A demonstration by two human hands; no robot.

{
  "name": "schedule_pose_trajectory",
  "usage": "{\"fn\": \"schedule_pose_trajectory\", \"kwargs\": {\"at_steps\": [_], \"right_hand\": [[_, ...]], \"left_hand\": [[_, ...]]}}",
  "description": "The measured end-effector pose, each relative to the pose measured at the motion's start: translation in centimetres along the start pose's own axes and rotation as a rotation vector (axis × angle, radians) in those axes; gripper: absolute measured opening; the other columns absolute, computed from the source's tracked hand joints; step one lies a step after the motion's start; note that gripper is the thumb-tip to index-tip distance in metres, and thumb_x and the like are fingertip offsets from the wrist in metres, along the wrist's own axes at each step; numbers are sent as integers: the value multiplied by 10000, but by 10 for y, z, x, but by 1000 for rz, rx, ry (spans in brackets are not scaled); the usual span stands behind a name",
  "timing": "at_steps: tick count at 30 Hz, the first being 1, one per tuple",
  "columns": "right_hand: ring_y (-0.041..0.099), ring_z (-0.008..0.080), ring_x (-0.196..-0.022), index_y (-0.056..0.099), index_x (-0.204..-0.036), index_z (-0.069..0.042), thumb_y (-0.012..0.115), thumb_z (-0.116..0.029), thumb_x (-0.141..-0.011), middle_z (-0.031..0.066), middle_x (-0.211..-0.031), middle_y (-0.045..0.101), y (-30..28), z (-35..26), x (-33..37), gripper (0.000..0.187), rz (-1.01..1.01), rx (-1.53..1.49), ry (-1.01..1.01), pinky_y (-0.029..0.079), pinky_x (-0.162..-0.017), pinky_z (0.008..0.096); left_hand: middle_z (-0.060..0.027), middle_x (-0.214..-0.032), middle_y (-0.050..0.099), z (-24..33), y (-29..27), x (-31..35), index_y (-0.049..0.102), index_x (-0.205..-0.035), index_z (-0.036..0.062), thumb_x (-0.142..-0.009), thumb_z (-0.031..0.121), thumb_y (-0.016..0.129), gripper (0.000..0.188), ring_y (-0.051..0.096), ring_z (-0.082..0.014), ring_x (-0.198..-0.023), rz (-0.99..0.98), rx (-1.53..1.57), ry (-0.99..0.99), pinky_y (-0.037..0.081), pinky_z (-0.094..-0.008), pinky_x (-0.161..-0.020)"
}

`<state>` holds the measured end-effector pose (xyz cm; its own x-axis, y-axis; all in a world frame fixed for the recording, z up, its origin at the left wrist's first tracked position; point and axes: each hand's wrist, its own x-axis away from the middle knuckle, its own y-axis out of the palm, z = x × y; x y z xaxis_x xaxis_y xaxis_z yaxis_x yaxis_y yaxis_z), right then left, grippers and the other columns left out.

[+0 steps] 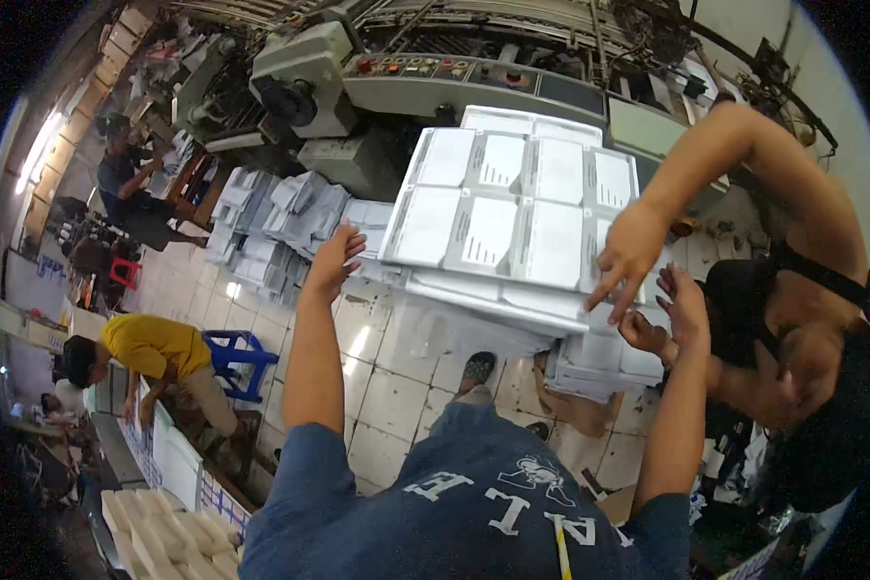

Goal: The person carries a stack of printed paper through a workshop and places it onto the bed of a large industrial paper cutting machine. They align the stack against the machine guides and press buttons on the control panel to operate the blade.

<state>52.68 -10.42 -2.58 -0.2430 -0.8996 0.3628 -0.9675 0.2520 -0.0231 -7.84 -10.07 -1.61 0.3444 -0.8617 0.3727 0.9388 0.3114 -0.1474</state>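
A tall stack of large printed sheets [556, 211], white with grey panels, stands in front of me. My left hand [336, 259] is raised off its left edge, fingers apart and holding nothing. Beside the stack's near right corner is my right hand [684, 302], its fingers stretched out with nothing visible in them. I cannot tell whether it touches the paper. A co-worker's hand [630, 249] reaches down over that corner with fingers on the top sheet. Their other hand [645, 333] is at the sheet's edge, close to my right hand.
Behind the stack runs a large grey machine with a button panel [435, 68]. Bundles of paper [271, 227] lie on the tiled floor [387, 391] at left. More paper [604, 367] sits low at right. A person in yellow [155, 346] bends near a blue stool [242, 362].
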Motion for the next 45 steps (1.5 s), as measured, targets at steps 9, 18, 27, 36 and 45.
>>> {"fn": "schedule_pose_trajectory", "kwargs": {"at_steps": [9, 18, 27, 36, 45], "right_hand": [[576, 211, -928, 595, -1232, -111, 538, -413, -949, 115, -1240, 582, 78, -146, -94, 418, -689, 154, -278, 465, -884, 401], [602, 266, -1065, 534, -1322, 26, 624, -375, -937, 197, -1224, 614, 88, -61, -88, 563, -420, 257, 36, 474, -959, 386], [656, 209, -879, 592, -1208, 72, 751, -287, -853, 137, -1039, 682, 98, -75, -53, 529, -83, 32, 2, 530, -787, 321], [670, 204, -885, 572, -1204, 57, 787, -269, -827, 151, -1033, 694, 65, -87, 111, 543, 240, -93, -310, 540, -796, 332], [640, 237, -1009, 573, -1214, 22, 802, -274, -804, 175, -1118, 665, 104, 2, 267, 555, 932, -174, -291, 504, -899, 375]], "left_hand": [[-106, -1205, 651, 31, 85, -115, 530, -1341, 26, -980, 531, 485, 623, 638, -201, -1053, -557, 184, -255, 534, -354, -858], [-161, -1248, 611, 44, 101, -111, 491, -1340, -53, -942, 417, 607, 626, 637, -242, -1034, -474, 115, -336, 530, -341, -866], [-137, -1032, 681, 86, 98, -74, 620, -1156, -94, -889, 283, 711, 472, 650, -189, -879, -349, -124, 79, 526, -308, -747], [-135, -1006, 644, 165, 75, 7, 549, -1189, -87, -779, 350, 796, 648, 616, -204, -839, -359, -128, 416, 508, -330, -764], [-179, -1149, 597, 214, 195, -17, 458, -1282, -103, -745, 216, 766, 696, 600, -261, -989, -885, -348, 552, 486, -356, -880]]}}
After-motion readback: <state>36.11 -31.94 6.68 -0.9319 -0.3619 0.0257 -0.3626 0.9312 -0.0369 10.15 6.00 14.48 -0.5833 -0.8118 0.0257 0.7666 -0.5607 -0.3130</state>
